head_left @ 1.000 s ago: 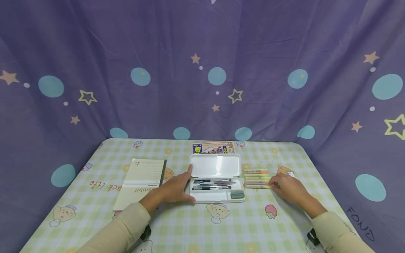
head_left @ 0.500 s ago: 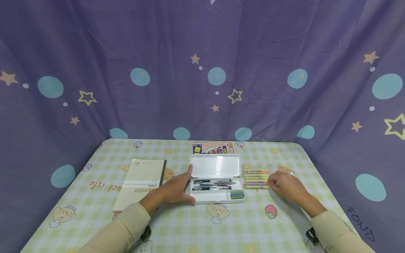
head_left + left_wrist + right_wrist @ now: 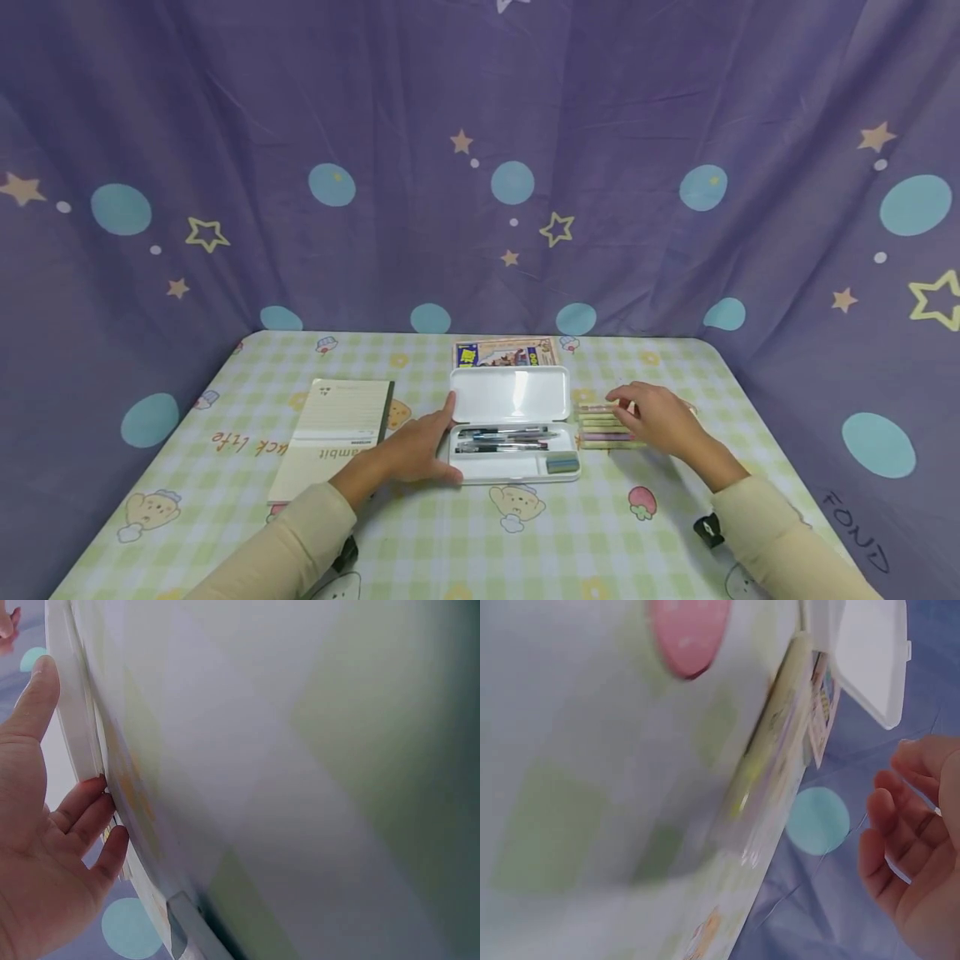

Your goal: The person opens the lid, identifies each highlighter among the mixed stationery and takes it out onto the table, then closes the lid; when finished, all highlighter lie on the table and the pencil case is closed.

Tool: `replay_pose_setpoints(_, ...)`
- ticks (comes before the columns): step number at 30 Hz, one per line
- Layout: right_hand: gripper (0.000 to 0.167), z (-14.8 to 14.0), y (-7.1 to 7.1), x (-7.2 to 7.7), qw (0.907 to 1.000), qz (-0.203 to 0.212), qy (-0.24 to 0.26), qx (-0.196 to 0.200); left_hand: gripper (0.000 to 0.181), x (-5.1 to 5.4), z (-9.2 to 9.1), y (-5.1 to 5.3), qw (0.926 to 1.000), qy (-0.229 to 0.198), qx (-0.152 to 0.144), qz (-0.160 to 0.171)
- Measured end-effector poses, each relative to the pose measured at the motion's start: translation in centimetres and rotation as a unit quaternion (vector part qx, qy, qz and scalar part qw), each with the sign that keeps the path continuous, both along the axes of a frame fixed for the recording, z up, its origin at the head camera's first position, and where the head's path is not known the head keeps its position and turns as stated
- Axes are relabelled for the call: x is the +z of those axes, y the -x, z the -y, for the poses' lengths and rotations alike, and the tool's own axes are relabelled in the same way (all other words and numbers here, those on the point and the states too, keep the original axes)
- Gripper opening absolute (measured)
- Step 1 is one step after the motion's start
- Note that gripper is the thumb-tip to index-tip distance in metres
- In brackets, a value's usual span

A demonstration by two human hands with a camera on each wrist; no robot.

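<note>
An open white pencil case (image 3: pixel 495 477) lies mid-table, its lid (image 3: pixel 510 395) tipped back. Several pens (image 3: pixel 502 447) lie in its long compartment, and a grey-green block (image 3: pixel 562 462) sits in the near right corner. My left hand (image 3: pixel 416 443) rests against the case's left side, thumb at the near corner, index finger by the lid; the left wrist view shows fingertips (image 3: pixel 96 782) touching the edge. To the right lies a row of several slim highlighters (image 3: pixel 603 436), seemingly in a clear sleeve. Above their right half hovers my right hand (image 3: pixel 660 417), fingers loosely bent, holding nothing.
A notebook (image 3: pixel 330 442) with a lined upper part lies on the left. Behind the case lid is a printed booklet or card (image 3: pixel 506 352), partly covered. Checked cloth (image 3: pixel 450 542) covers the table, and a purple curtain (image 3: pixel 420 100) hangs around its back and sides.
My right hand has come off the right ends of the highlighters, rising and shifting left over them. The left hand and the pencil case stay where they were.
</note>
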State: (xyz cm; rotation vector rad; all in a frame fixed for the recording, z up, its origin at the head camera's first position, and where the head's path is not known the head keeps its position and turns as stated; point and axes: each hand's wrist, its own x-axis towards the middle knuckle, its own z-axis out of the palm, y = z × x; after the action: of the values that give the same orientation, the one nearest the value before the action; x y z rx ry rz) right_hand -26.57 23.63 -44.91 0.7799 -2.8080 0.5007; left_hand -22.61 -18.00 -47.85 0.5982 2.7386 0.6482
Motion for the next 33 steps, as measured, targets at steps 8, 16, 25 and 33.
replay_pose_setpoints(8,0.032,2.5,1.5,0.3,0.9991,0.037,-0.002,0.022,0.138,0.0,0.0,0.0,0.9999,0.004,-0.006,-0.008)
replay_pose_setpoints(16,0.041,4.9,2.6,0.3,0.9986,0.049,0.005,0.021,0.138,-0.1,0.1,0.0,0.9999,-0.002,-0.008,-0.008)
replay_pose_setpoints(25,0.040,6.4,3.1,0.6,0.9983,0.051,0.012,0.027,0.138,-0.2,0.0,0.1,1.0000,-0.003,-0.003,-0.001)
replay_pose_setpoints(33,0.038,6.9,3.9,0.7,0.9985,0.054,0.006,0.007,0.138,-0.3,-0.1,0.0,1.0000,-0.001,0.002,0.001)
